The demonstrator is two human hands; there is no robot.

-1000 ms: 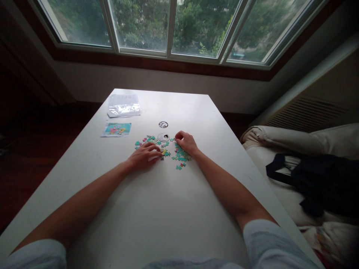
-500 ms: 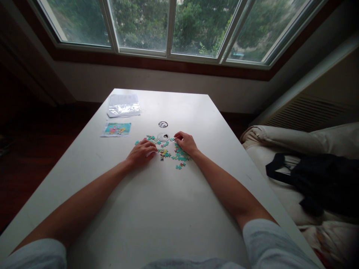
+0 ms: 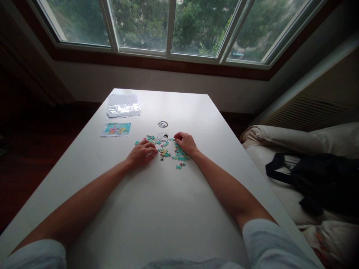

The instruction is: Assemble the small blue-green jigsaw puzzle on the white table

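Observation:
Small jigsaw pieces (image 3: 182, 157), mostly turquoise with some yellow and pink, lie scattered between my hands on the white table (image 3: 157, 209). My left hand (image 3: 142, 152) rests at the left of the pieces, palm down, fingers loosely bent and a little apart. Its fingertips reach the edge of a yellow cluster of pieces (image 3: 164, 152). On the right, my right hand (image 3: 186, 142) has thumb and forefinger pinched at a turquoise piece (image 3: 172, 139); the fingers partly hide it. Other pieces lie beneath that wrist.
Beyond the pieces are a round silver-grey disc (image 3: 163, 137) and a smaller dark round one (image 3: 163, 124). A colourful picture card (image 3: 117, 129) lies at the left, below a clear plastic bag with papers (image 3: 123, 105). A cream sofa (image 3: 283, 138) bearing a black bag (image 3: 325, 175) stands right.
My right hand's fingertips have shifted very slightly. The left hand and the scattered pieces look almost the same.

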